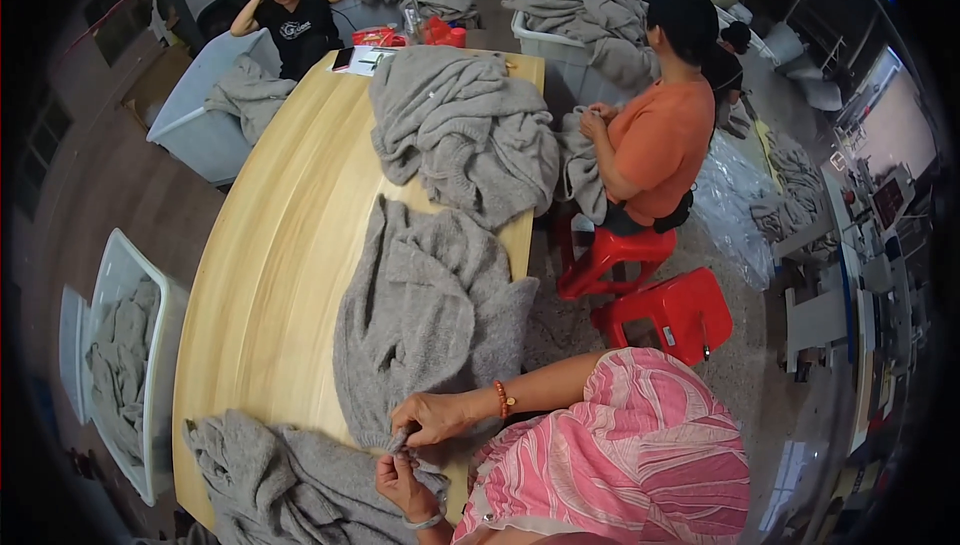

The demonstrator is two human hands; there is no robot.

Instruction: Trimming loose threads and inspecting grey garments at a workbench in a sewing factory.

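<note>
Head view: gray garment (405, 315) lengthwise toward hands (436, 418)

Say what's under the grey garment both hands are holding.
Pale wooden tabletop shows beside the grey garment and apparently runs beneath it; anything else it covers can't be seen.

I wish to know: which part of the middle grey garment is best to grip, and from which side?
Probably the ribbed end of the middle grey garment, from the person's near side: this edge lies toward them, and the left hand and right hand pinch fabric there.
</note>
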